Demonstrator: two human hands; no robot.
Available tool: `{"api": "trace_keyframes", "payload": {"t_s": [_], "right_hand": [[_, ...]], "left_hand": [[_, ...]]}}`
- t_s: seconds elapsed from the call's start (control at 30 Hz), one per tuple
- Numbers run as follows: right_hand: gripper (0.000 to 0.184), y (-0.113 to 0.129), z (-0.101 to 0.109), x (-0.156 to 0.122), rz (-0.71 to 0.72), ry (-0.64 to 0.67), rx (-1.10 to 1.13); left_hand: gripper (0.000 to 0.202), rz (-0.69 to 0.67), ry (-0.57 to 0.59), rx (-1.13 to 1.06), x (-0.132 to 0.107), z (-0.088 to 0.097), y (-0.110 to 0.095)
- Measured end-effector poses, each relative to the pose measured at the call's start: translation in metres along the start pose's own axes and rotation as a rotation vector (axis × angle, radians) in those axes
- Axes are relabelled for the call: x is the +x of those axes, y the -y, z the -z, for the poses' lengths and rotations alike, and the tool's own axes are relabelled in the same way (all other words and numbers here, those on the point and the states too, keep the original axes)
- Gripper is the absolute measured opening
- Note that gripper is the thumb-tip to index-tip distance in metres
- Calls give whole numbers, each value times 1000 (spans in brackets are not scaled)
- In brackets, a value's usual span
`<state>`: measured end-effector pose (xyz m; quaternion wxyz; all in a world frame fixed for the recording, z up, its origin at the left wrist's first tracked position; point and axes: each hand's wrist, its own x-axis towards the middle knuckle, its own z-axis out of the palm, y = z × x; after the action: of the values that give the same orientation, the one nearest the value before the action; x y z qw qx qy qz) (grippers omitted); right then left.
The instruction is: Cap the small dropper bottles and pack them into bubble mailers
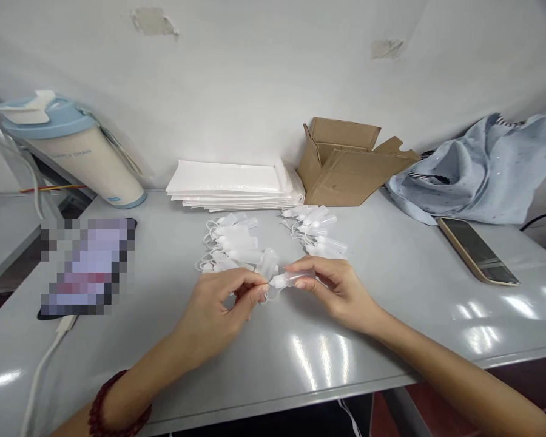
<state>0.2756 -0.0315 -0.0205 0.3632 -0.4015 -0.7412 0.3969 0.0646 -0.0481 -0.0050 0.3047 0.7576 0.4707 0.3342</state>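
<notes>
Against a white wall with two scuffed patches stands a glossy grey table. At its back right slumps a pale blue cloth bag; at the back left, a cream tumbler with a blue lid. Between them sit an open cardboard box and, just beside it, a stack of white padded envelopes. Two phones lie flat: a dark-screened phone near the bag, and a pixelated phone with a white cable plugged in. Mid-table, both hands work close together. The right hand grips a small translucent bottle between thumb and fingers, nozzle pointing left; the left hand — a red beaded bracelet on its wrist — pinches the nozzle's tip between thumb and forefinger. Beyond them lie similar bottles with white loops — a left cluster and a right cluster, set apart.
</notes>
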Motion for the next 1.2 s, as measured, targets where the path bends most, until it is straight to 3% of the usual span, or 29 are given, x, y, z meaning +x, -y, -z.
{"api": "trace_keyframes", "payload": {"t_s": [0.2, 0.3, 0.43, 0.57, 0.7, 0.9, 1.07, 1.2], "right_hand": [[17, -1, 0, 3, -22, 41, -33], [19, -2, 5, 7, -24, -19, -126], [17, -10, 24, 16, -42, -227, -304], [11, -22, 47, 23, -66, -175, -556], [13, -29, 57, 24, -101, -160, -718], [19, -20, 52, 21, -118, 2, -634], [16, -18, 46, 18, -149, 49, -755], [11, -18, 41, 16, -86, 99, -842]], "left_hand": [[13, 11, -13, 94, -1, -2, 5], [10, 23, -55, 129, 0, 2, 7], [10, 96, -170, 174, 2, 7, 9], [15, 69, -243, 311, 1, 3, 15], [18, 73, -155, 421, 1, -3, 20], [19, 83, -61, 455, 2, -1, 18], [28, -53, -50, 417, -1, -2, 15], [32, -165, 23, 367, -3, -6, 12]]}}
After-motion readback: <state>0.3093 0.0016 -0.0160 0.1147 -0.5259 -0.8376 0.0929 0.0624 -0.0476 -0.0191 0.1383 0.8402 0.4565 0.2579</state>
